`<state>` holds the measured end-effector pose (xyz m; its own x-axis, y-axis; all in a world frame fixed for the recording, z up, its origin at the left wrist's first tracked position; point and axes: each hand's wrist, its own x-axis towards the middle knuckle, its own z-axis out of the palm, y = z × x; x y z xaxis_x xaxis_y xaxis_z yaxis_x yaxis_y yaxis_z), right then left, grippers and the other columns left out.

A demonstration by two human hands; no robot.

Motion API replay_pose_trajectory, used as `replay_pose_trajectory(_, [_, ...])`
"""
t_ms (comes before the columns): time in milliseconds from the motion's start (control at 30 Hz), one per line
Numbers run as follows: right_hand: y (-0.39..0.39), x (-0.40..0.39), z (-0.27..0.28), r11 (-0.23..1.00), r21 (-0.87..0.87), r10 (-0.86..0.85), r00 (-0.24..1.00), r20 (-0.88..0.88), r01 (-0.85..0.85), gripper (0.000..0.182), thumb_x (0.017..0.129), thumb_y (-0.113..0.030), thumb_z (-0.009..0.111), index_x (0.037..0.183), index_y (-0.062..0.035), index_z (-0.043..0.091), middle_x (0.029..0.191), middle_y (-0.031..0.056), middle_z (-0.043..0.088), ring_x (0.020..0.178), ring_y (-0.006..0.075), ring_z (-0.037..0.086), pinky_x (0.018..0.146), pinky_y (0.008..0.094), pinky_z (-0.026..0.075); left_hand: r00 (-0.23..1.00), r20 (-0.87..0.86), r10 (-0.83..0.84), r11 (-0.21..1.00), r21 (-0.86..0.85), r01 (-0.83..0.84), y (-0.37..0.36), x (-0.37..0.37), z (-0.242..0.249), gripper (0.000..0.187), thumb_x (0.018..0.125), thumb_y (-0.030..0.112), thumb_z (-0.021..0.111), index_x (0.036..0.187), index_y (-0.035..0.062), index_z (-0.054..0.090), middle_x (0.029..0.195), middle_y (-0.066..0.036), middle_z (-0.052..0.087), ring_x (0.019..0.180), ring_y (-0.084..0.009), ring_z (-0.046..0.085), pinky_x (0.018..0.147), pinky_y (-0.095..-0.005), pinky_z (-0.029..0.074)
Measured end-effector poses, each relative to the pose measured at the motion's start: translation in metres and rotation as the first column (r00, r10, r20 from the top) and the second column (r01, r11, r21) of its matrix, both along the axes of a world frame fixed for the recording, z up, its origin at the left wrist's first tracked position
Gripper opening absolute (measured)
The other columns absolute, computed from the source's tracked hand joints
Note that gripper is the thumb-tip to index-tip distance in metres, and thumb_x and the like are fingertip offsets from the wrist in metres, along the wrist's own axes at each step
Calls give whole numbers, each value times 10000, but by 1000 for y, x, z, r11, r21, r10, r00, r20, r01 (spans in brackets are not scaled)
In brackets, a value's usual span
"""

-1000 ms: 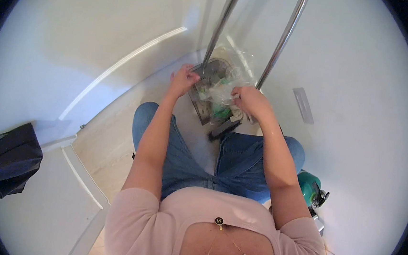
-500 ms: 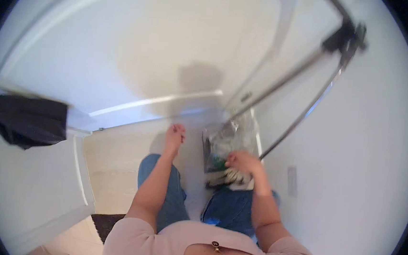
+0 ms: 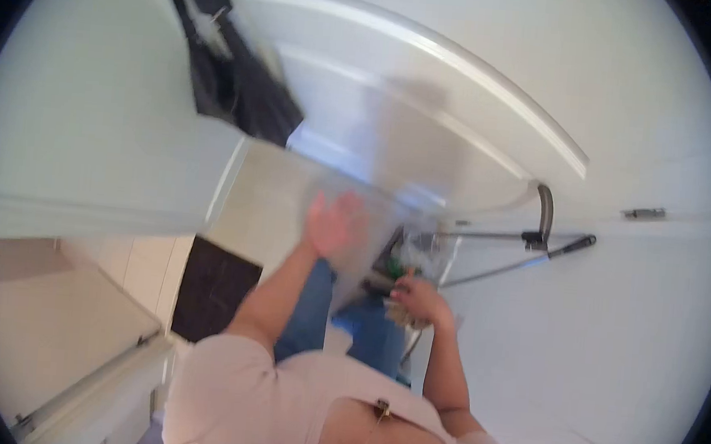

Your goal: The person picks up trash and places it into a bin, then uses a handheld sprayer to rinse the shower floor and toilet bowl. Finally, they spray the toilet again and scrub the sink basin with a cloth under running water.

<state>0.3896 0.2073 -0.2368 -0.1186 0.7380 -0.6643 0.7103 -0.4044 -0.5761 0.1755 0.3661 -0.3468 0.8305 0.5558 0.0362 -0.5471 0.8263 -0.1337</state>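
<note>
Clear plastic bag [image 3: 419, 256], blurred, sits clamped in the right hand [image 3: 418, 300]; left hand [image 3: 332, 223] seems spread open beside it.

Open floor strip between left hand [image 3: 332, 223] and white door [image 3: 94, 143]: passable. Ahead, curved white panel [image 3: 467, 72] closing off the far side. Close right of right hand [image 3: 419, 298]: metal handle bars [image 3: 529, 244] slanting across, blocking sideways reach. Clear plastic bag [image 3: 419, 256] and dark bin [image 3: 389, 266] filling the gap between hands. Dark mat [image 3: 215, 290] flat on floor, left. Black garment [image 3: 234, 70] hanging above left.
</note>
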Motion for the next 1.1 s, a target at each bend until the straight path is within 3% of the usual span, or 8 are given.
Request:
replay_pose_trajectory(33, [-10,-13,35,1000,-22,-9,1000,17,10,384,785,-311,567,1027,-14,549,989,202,582,949,338,552,785,396,433,989,-116,91,995,48,-86,11,-20,73,739,785,683,223,1330,191,307,1392,-75,269,1261,-364,233,967,-635,122])
replay_pose_trajectory(100, [-6,-35,96,1000,15,-20,997,71,19,397,782,-310,571,1043,-13,544,1007,200,578,958,338,548,788,395,433,979,-86,185,968,189,-166,34,-62,164,770,760,701,274,1343,197,279,1406,-81,231,1278,-380,179,966,-642,118])
replay_pose_trajectory(300, [-39,-89,168,979,112,163,983,90,-173,392,785,-297,571,1053,-12,545,977,196,589,915,334,565,771,382,440,922,22,387,860,353,-369,-6,-173,320,776,761,635,415,1355,165,243,1422,-127,148,1300,-392,70,959,-666,93])
replay_pose_trajectory(533, [-59,-132,185,919,267,282,957,67,-289,366,777,-256,604,1042,-9,551,797,166,596,739,286,570,665,352,446,834,28,551,753,414,-511,-120,-258,364,794,759,628,428,1359,150,223,1418,-174,117,1294,-411,68,951,-675,89])
replay_pose_trajectory(733, [-74,-193,207,922,331,273,944,-183,-203,320,794,-218,591,1043,-21,548,709,116,573,639,192,540,605,298,430,785,-7,620,690,482,-541,-175,-307,374,788,773,636,399,1360,142,217,1415,-192,107,1286,-422,95,959,-657,119])
replay_pose_trajectory(833, [-71,-245,235,924,362,258,901,-349,-125,361,798,-215,593,1095,-25,517,696,84,571,622,142,516,588,275,422,773,-20,634,677,497,-542,-187,-328,373,786,780,637,385,1358,132,216,1412,-198,112,1283,-422,109,963,-647,133])
replay_pose_trajectory(1033, [-58,-386,272,897,433,128,886,-447,89,438,813,-185,583,1188,-11,438,698,50,568,615,109,496,574,252,411,728,-18,685,620,539,-570,-197,-401,372,782,783,640,372,1351,122,230,1397,-211,152,1277,-414,144,965,-633,167])
replay_pose_trajectory(1100, [-41,-442,266,906,422,201,879,-433,1,361,820,-176,575,1125,-7,481,694,53,568,625,104,498,576,250,412,709,-16,705,598,552,-581,-204,-441,373,772,788,637,367,1348,121,238,1392,-212,168,1272,-414,158,968,-623,181])
